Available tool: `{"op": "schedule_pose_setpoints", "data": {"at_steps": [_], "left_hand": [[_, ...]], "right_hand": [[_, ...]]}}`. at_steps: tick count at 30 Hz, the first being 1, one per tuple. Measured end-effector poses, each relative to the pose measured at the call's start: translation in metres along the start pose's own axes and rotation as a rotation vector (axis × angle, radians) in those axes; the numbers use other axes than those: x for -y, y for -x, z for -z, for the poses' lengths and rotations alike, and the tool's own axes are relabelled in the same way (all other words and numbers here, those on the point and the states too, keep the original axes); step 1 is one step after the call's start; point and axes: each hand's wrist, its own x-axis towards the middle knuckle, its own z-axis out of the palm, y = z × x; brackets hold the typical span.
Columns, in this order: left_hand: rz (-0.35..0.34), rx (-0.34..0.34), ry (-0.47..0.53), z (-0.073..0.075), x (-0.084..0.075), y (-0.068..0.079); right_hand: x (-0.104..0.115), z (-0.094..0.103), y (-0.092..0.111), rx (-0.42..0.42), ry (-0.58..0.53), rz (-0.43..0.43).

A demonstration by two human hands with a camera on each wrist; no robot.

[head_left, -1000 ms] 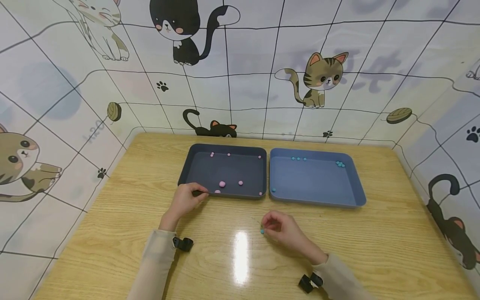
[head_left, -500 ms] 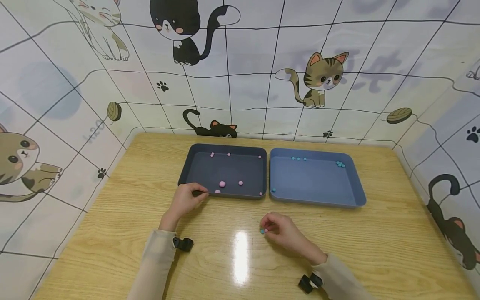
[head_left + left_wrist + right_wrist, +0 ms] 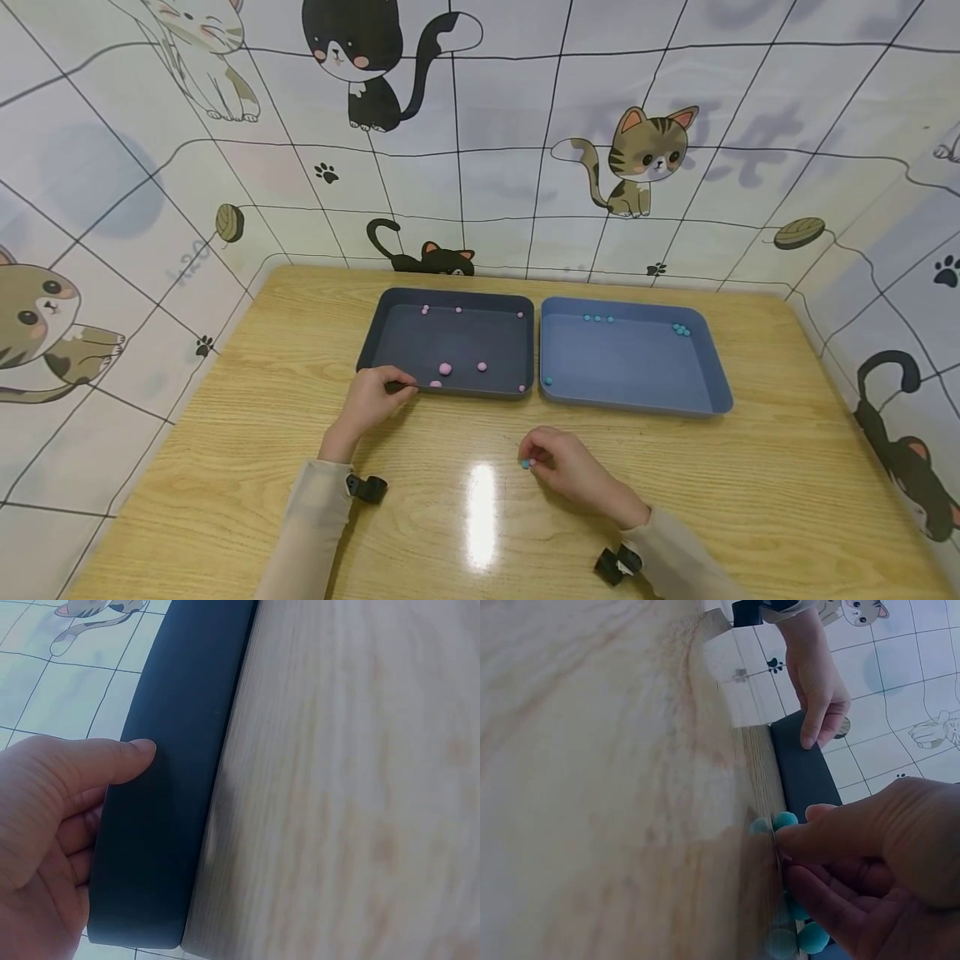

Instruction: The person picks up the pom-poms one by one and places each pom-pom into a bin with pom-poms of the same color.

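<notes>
My left hand [image 3: 377,393] grips the near rim of the dark tray [image 3: 472,337] by its left corner, with the thumb [image 3: 139,756] lying on the outer wall in the left wrist view. On the table in front of the trays, my right hand [image 3: 573,471] pinches a small pink ball [image 3: 532,462] between thumb and fingertips, mostly hidden by them. A teal ball [image 3: 525,464] sits right beside those fingertips. The right wrist view shows this teal ball [image 3: 784,820] on the tabletop, plus another teal ball [image 3: 813,937] under the curled fingers.
Several pink balls of different sizes, such as a larger pink ball [image 3: 446,369], lie in the dark tray. Right next to it stands a blue tray [image 3: 622,358] with several teal balls [image 3: 681,330] along its edges. A cat-patterned wall covering [image 3: 510,183] closes off the table's back and sides.
The pink ball at my right fingertips, hidden a second ago, now shows beside the teal ball. My right fingers have shifted slightly down; my left hand keeps its place on the tray.
</notes>
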Motion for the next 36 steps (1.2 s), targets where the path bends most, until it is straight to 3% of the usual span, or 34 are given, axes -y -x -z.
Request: {"op": "schedule_pose_setpoints", "data": {"at_steps": [10, 19, 25, 36], "left_hand": [[0.005, 0.001, 0.005, 0.000, 0.001, 0.000], [-0.003, -0.001, 0.008, -0.001, 0.002, 0.000], [-0.007, -0.002, 0.014, 0.000, 0.002, 0.000], [-0.010, -0.002, 0.020, 0.000, 0.001, 0.000]], "right_hand": [[-0.001, 0.000, -0.001, -0.002, 0.051, -0.012], [-0.002, 0.001, -0.002, -0.025, -0.043, -0.019], [0.000, 0.010, -0.007, -0.047, -0.069, -0.049], [0.007, 0.029, -0.024, -0.141, -0.077, 0.012]]}}
